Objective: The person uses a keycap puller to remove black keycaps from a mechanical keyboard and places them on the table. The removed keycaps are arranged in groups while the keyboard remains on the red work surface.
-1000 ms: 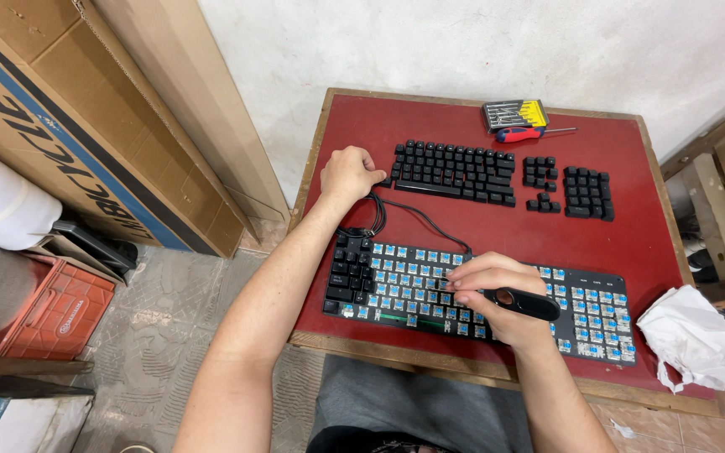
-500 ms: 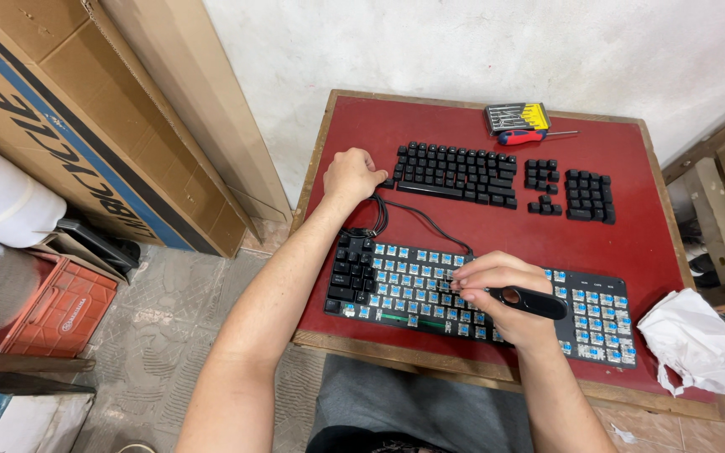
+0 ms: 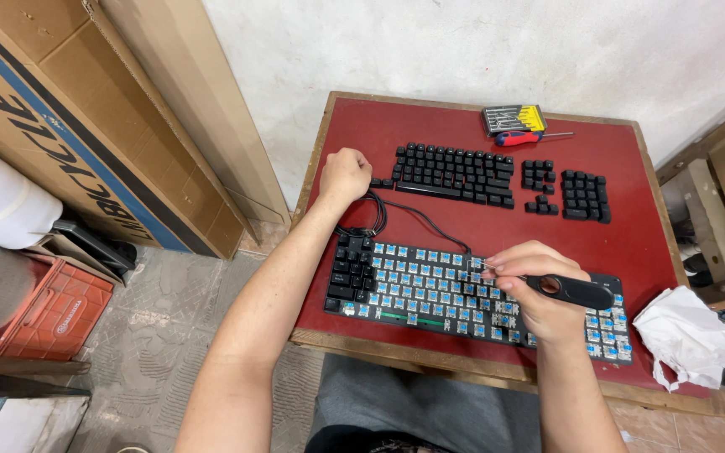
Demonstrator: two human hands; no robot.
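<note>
A keyboard (image 3: 413, 289) with bare blue switches and a few black keycaps at its left end lies near the front of the red table (image 3: 623, 235). My right hand (image 3: 539, 289) is closed around a black keycap puller (image 3: 572, 291), its wire tip over the switches near the middle. My left hand (image 3: 344, 174) rests as a fist on the table at the left end of the laid-out black keycaps (image 3: 451, 172); whether it holds a keycap is hidden. The keyboard's black cable (image 3: 371, 220) coils beside that wrist.
More removed keycaps (image 3: 582, 195) sit in blocks at the right. A screwdriver set (image 3: 513, 124) lies at the table's back. A crumpled white cloth (image 3: 685, 335) hangs off the front right corner. Cardboard boxes (image 3: 86, 126) and an orange crate (image 3: 48, 315) stand to the left.
My right hand has shifted the puller slightly over the switches. My left hand has stayed by the keycap rows.
</note>
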